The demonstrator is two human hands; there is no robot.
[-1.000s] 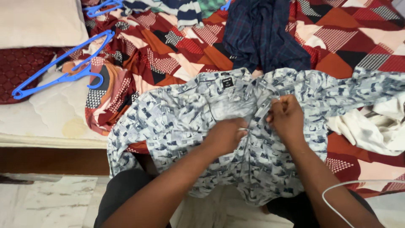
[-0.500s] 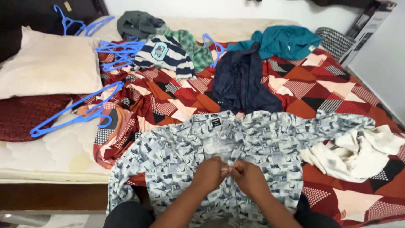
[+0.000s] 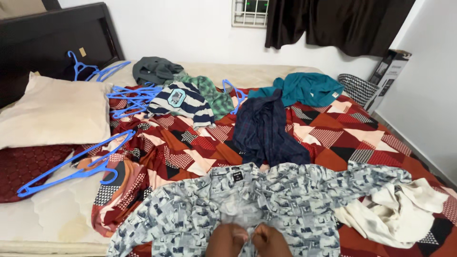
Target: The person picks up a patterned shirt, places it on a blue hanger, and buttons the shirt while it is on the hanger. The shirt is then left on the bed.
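- The grey-and-white patterned shirt (image 3: 266,209) is lying spread open, front up, on the near edge of the bed (image 3: 285,74), its collar pointing away from the person and its sleeves reaching out to either side.
- The left hand (image 3: 227,239) and the right hand (image 3: 270,240) are meeting at the shirt's front placket, low in the view; the fingers of both appear to be pinching the cloth where the two front edges join (the tips are partly cut off by the picture's bottom edge).
- Judging from this, the hands are working their way down the front closure, and the next move is calling for a fine pinch just below the present one.
- A white garment (image 3: 400,212) is lying just beside the right sleeve, a dark navy shirt (image 3: 266,128) beyond the collar, and blue hangers (image 3: 76,164) well apart on the left.
- Compared with half a second ago, the hands are sitting lower on the shirt and the view is tilting up, showing more wall.
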